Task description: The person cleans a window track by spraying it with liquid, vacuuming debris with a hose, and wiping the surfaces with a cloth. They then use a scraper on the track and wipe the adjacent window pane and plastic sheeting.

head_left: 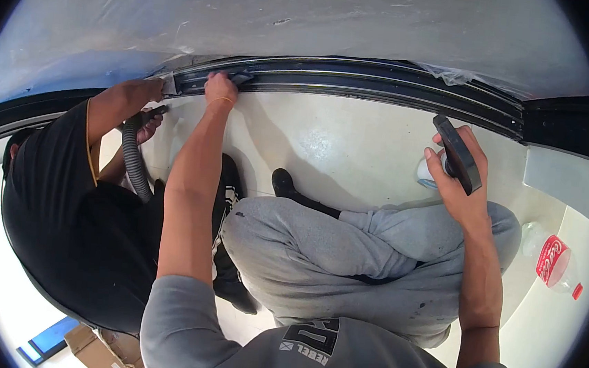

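My left hand (pixel 221 90) is closed on a dark cloth (pixel 241 78), pressed against the black grooved track (pixel 330 76). On the right, my right hand (pixel 460 173) is wrapped round a bottle with a black spray head (pixel 457 154); its pale body (pixel 428 170) is partly hidden by my fingers. The bottle is over the light floor (pixel 312 133), just short of the track.
At the left a co-worker in black (pixel 84 216) has one hand at the track and the other by a grey ribbed hose (pixel 135 154). Plastic sheeting (pixel 307 19) hangs beyond the track. A Coca-Cola bottle (pixel 553 261) lies at right, a cardboard box (pixel 105 350) at lower left.
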`<move>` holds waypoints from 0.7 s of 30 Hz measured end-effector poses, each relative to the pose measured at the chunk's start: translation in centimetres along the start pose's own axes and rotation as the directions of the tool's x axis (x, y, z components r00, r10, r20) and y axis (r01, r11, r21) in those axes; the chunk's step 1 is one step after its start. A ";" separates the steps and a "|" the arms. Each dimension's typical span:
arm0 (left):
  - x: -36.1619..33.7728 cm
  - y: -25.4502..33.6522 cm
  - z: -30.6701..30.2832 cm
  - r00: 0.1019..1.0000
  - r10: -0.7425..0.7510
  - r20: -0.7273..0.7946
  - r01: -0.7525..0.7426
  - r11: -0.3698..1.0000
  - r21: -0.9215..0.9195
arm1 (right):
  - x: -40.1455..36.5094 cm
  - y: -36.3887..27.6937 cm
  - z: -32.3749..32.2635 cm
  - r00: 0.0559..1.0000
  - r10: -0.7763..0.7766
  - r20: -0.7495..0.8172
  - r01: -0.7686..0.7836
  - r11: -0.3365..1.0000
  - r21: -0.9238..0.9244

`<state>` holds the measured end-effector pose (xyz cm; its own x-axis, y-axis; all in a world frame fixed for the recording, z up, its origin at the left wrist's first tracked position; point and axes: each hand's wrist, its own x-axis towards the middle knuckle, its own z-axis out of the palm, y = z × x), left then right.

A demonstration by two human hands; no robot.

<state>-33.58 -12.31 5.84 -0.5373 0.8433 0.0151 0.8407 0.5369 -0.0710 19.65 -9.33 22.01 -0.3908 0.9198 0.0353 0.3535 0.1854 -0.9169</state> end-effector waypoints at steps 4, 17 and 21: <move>-3.7 8.0 -2.4 0.971 0.227 0.081 -0.197 0.942 -0.271 | 0.0 -0.6 0.4 0.999 0.032 0.021 -0.033 0.999 0.038; -1.6 17.3 -7.5 0.793 0.567 0.225 -0.528 0.823 -0.211 | -0.2 0.2 -0.1 1.000 -0.017 0.004 0.017 1.000 0.022; -0.7 18.9 -5.5 0.812 0.550 0.195 -0.504 0.830 -0.240 | -0.1 0.1 -0.3 1.000 0.015 -0.003 -0.015 0.999 0.030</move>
<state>-16.92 -2.65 9.99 0.0124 0.9751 -0.2214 0.9845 0.0268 0.1734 19.97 -9.34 22.01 -0.3832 0.9234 0.0231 0.3337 0.1617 -0.9287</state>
